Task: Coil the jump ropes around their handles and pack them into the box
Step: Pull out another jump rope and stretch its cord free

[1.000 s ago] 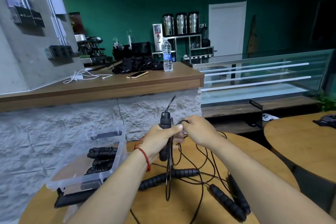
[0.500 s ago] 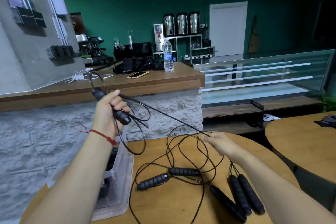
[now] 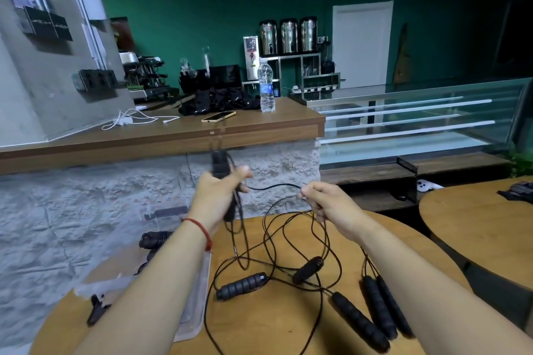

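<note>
My left hand grips a pair of black jump rope handles upright above the round wooden table. My right hand pinches the thin black rope that runs from those handles, a short stretch held between both hands. Loose rope hangs down in loops onto the table. Other black foam handles lie there: one at centre, one beside it, several by my right forearm. The clear plastic box at left holds coiled ropes, partly hidden by my left arm.
The box's clear lid lies under my left forearm, a black clip near it. A stone-faced counter with a phone, bottle and cables stands behind the table. A second round table is at right.
My left hand came back from the upper left to the centre with the handles. My right hand rose from the table and closed on the rope near them.
</note>
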The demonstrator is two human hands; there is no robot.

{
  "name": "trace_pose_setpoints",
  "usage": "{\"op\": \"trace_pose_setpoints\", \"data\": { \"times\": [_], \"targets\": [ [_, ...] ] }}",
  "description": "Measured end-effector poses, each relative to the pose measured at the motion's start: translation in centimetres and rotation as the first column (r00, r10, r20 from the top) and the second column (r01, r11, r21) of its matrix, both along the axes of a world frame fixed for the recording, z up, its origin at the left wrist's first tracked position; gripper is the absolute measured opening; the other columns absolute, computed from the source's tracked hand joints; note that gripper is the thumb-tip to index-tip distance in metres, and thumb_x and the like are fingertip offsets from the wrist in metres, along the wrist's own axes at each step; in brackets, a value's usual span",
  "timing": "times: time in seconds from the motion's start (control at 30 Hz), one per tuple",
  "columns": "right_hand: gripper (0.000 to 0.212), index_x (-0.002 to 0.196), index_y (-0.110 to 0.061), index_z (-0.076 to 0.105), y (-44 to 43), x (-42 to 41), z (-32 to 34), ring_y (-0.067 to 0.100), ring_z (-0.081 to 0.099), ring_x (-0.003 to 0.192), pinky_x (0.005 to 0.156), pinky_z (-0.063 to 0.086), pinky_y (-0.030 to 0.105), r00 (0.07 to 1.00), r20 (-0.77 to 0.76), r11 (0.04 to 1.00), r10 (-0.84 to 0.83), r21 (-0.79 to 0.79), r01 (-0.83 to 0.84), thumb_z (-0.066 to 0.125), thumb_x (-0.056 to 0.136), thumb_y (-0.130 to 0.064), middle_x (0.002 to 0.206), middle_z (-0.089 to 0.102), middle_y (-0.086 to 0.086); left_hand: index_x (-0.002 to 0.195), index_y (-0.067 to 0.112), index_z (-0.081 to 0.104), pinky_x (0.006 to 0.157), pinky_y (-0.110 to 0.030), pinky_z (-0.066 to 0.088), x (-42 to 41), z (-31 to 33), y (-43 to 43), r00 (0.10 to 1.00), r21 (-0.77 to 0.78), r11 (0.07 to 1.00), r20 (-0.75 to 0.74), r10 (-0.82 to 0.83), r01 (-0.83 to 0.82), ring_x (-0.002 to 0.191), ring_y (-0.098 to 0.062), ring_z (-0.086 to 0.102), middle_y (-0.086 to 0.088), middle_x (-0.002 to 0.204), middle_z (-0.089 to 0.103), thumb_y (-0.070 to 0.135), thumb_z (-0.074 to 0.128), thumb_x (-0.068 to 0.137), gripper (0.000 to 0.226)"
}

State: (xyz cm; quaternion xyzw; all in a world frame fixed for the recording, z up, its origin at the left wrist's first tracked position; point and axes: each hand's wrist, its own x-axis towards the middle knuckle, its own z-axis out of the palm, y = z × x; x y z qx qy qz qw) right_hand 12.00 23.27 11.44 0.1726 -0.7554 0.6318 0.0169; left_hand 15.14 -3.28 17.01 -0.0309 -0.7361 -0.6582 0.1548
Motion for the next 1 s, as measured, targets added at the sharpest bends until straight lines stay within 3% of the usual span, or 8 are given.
{"op": "trace_pose_setpoints", "data": {
  "times": [0.13,0.3,0.47,0.6,0.73,0.8,0.87,1.0],
  "targets": [
    [0.025,0.097,-0.016,0.075,-4.2,1.6,2.6,0.012,0.043,0.06,0.056,0.037,0.023,0.989,-0.146,0.999,0.036,0.041,-0.03,0.061,0.107,-0.034,0.072,0.05,0.001,0.096,0.022,0.079,0.066,-0.035,0.051,0.1,-2.0,4.7,0.995,-0.099,0.994,0.088,0.043,-0.034,0.058,-0.018,0.063,-0.003,0.076,0.079,0.048,0.071,0.097,0.028],
    [0.025,0.094,-0.003,0.073,-5.8,2.3,2.6,-0.004,0.055,0.054,0.056,0.043,0.013,0.981,-0.192,0.997,0.016,0.083,0.0,0.064,0.106,-0.022,0.065,0.064,-0.029,0.087,0.009,0.078,0.083,-0.045,0.059,-1.2,-2.8,5.7,0.975,0.382,0.923,0.22,-0.037,-0.051,0.089,-0.041,0.076,-0.017,0.093,0.08,0.024,0.075,0.095,0.017],
    [0.028,0.086,-0.011,0.061,-4.2,2.4,0.1,0.019,0.049,0.052,0.057,0.045,0.029,0.982,-0.074,0.975,0.172,0.156,-0.159,0.07,0.102,-0.031,0.062,0.054,0.0,0.073,0.018,0.052,0.053,-0.031,0.055,-2.1,-0.6,3.4,0.982,0.644,0.765,0.132,-0.135,0.019,0.045,-0.012,0.052,0.004,0.057,0.047,0.018,0.063,0.103,0.032],
    [0.029,0.075,-0.02,0.061,-1.4,2.6,-2.3,0.014,0.059,0.077,0.083,0.05,0.031,0.974,-0.022,0.951,0.227,0.219,-0.216,0.075,0.099,-0.028,0.077,0.058,-0.003,0.08,0.022,0.047,0.045,-0.023,0.045,-2.6,1.7,0.3,0.989,0.677,0.733,0.047,-0.138,0.07,0.044,-0.007,0.041,0.009,0.054,0.041,0.017,0.06,0.105,0.029],
    [0.025,0.086,-0.014,0.058,-0.2,2.3,-3.9,0.002,0.064,0.123,0.106,0.046,0.029,0.977,-0.057,0.943,0.206,0.277,-0.183,0.082,0.091,-0.012,0.124,0.07,-0.008,0.077,0.023,0.045,0.043,-0.02,0.039,-2.6,2.4,-1.2,0.985,0.705,0.705,0.048,-0.164,0.083,0.041,-0.005,0.037,0.011,0.052,0.037,0.018,0.057,0.105,0.032],
    [0.028,0.096,-0.014,0.055,0.3,2.3,-5.0,0.01,0.072,0.113,0.101,0.056,0.035,0.978,0.008,0.938,0.207,0.283,-0.2,0.081,0.089,-0.004,0.12,0.074,-0.002,0.068,0.023,0.042,0.042,-0.018,0.038,-2.3,2.5,-1.6,0.98,0.717,0.691,0.058,-0.188,0.09,0.039,-0.005,0.036,0.011,0.048,0.036,0.019,0.056,0.105,0.04],
    [0.027,0.11,-0.016,0.055,0.5,2.5,-5.8,0.019,0.076,0.089,0.08,0.061,0.037,0.982,0.106,0.928,0.156,0.326,-0.183,0.077,0.095,-0.015,0.108,0.077,0.004,0.067,0.022,0.042,0.041,-0.018,0.039,-2.4,2.2,-1.5,0.98,0.694,0.715,0.072,-0.185,0.084,0.038,-0.006,0.036,0.009,0.047,0.036,0.018,0.056,0.105,0.041],
    [0.037,0.102,-0.013,0.056,-0.1,3.6,-5.7,0.021,0.06,0.057,0.052,0.047,0.029,0.944,0.314,0.957,0.104,0.227,-0.181,0.07,0.099,-0.047,0.08,0.068,0.004,0.083,0.021,0.05,0.045,-0.022,0.043,-3.4,1.3,-1.0,0.991,0.653,0.755,0.051,-0.12,0.057,0.045,-0.007,0.041,0.008,0.056,0.041,0.017,0.063,0.103,0.024]
  ]
}}
